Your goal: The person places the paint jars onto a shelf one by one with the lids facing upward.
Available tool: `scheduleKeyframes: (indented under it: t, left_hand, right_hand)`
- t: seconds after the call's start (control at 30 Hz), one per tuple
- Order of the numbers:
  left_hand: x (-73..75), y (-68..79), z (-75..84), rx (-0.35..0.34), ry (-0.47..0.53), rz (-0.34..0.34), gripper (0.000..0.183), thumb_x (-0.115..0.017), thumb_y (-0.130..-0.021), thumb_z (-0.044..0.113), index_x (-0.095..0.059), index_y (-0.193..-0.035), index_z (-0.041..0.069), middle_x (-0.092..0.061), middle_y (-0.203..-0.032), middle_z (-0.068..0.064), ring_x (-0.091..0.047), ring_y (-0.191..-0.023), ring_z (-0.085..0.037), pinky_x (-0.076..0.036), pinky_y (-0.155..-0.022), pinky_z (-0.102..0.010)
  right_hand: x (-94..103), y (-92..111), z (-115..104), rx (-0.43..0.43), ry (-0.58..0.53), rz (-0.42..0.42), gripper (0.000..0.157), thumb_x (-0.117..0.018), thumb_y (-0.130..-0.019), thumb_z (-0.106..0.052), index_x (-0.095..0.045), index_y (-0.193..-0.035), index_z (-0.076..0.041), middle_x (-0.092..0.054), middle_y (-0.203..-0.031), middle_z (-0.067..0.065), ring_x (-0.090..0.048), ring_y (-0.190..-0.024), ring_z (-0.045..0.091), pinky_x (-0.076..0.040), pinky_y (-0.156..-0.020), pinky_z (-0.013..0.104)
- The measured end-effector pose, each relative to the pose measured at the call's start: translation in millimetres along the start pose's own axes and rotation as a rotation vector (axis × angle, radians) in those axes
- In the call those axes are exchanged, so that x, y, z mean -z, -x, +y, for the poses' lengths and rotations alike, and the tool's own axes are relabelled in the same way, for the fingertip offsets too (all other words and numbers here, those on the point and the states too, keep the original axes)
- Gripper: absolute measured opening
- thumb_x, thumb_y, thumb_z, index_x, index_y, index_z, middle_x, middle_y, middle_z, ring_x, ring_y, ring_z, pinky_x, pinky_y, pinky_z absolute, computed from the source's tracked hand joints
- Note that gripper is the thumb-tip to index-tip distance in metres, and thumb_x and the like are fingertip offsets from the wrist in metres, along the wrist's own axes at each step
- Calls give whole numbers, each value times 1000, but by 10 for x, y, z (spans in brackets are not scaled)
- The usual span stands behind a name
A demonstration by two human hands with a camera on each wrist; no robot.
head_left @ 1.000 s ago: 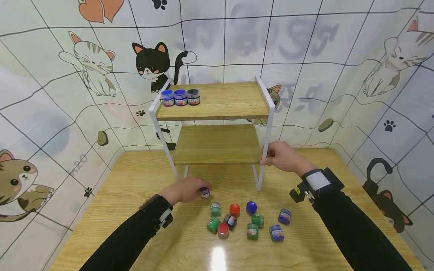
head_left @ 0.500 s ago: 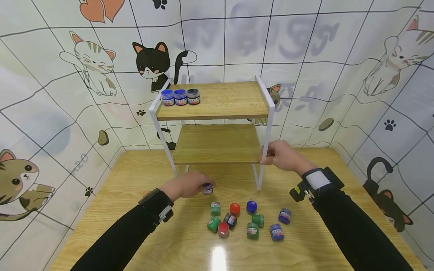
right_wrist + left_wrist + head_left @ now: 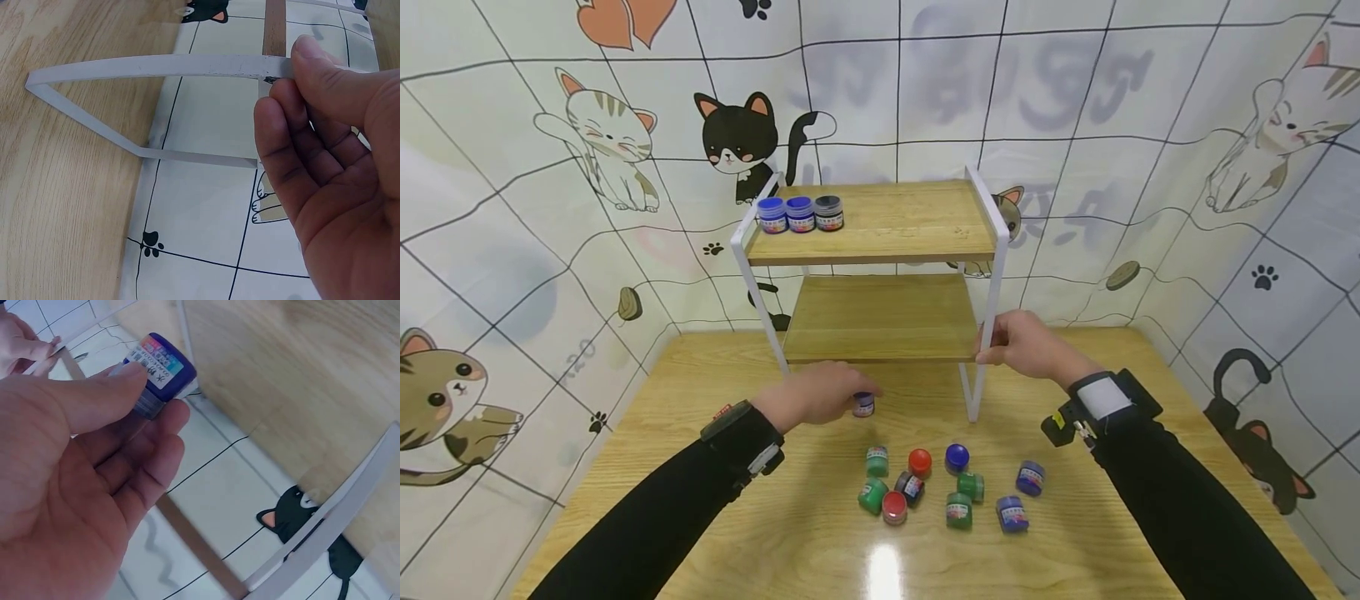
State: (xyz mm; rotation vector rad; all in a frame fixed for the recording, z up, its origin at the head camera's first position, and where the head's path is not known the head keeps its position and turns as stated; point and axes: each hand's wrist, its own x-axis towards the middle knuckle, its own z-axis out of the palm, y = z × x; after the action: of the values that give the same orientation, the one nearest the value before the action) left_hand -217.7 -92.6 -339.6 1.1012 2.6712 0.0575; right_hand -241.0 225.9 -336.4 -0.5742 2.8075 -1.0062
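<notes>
My left hand (image 3: 820, 392) pinches a small dark blue paint jar (image 3: 164, 367) between thumb and fingers, in front of the two-tier shelf (image 3: 880, 360) and just below its lower board. A printed label shows on the jar's side in the left wrist view. With thumb and fingers, my right hand (image 3: 1026, 343) grips the white metal leg (image 3: 212, 65) at the shelf's right side, level with the lower board. Three jars stand in a row at the left of the top board: two blue jars (image 3: 786, 215) and a black jar (image 3: 829, 213).
Several paint jars lie scattered on the wooden table (image 3: 715, 533) before the shelf, among them green jars (image 3: 958, 512), red jars (image 3: 894, 507), a dark jar (image 3: 909, 489) and blue jars (image 3: 1012, 515). A cat-print wall cloth (image 3: 880, 100) hangs behind.
My left hand has lifted the blue jar up and slightly right, from near the table toward the lower board. The right hand keeps its grip on the shelf leg.
</notes>
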Motion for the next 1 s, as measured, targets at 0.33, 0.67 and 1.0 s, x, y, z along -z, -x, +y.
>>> scheduleKeyframes:
  t: [0.33, 0.67, 1.0]
  left_hand:
    - [315, 64, 140, -18, -56, -26, 37, -60, -95, 7, -63, -129, 22, -68, -117, 0, -62, -105, -14, -52, -95, -33]
    - [684, 115, 304, -58, -48, -22, 35, -58, -96, 6, -64, -128, 20, -68, -117, -1, -62, -103, -14, -52, -94, -33]
    - [1148, 263, 452, -49, -1, -1, 36, -56, -98, 11, -61, -133, 20, -64, -127, -1, -60, -113, -15, -49, -100, -34]
  right_hand:
    - [8, 2, 24, 1, 2, -6, 6, -70, -88, -8, -70, -93, -4, -72, -85, 6, -63, -80, 18, -51, -75, 33]
    - [8, 9, 6, -1, 3, -8, 7, -70, -88, -7, -70, -94, -3, -72, -87, 7, -63, -81, 19, -53, -78, 36]
    - [14, 0, 0, 1, 2, -10, 6, -71, -87, -6, -70, -93, -4, -72, -86, 6, -63, -81, 19, -53, -77, 35]
